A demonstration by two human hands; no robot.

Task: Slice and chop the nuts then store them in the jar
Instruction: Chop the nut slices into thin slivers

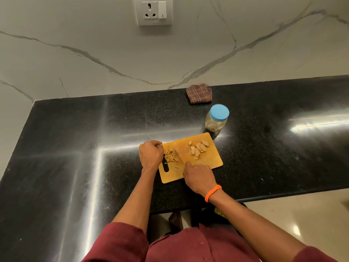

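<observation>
Head view, looking down on a black counter (75, 148) against a marble wall. Wooden board (205, 163) lying near the front edge, slot end toward the left. Sliced nuts (198, 149) in a loose heap on the board's far right; chopped slivers (170, 156) piled on its left, just beside the slot.

Left hand (151, 156) down at the board's left edge, fingers curled over the slivers, touching or pinching them; exactly which, hard to tell. Right hand (200, 178) at the near edge, fingers clenched round a knife handle, itself hidden under the hand. Blade (179, 155) running away from the hand across the board, between the two piles, edge down on the wood. Orange band (212, 192) on the right wrist.

Jar (216, 121) standing upright on the counter just beyond the board's far right corner, blue lid (219, 112) on. Checked cloth (199, 93) folded farther back, by the wall. Socket (153, 11) high on the wall.
</observation>
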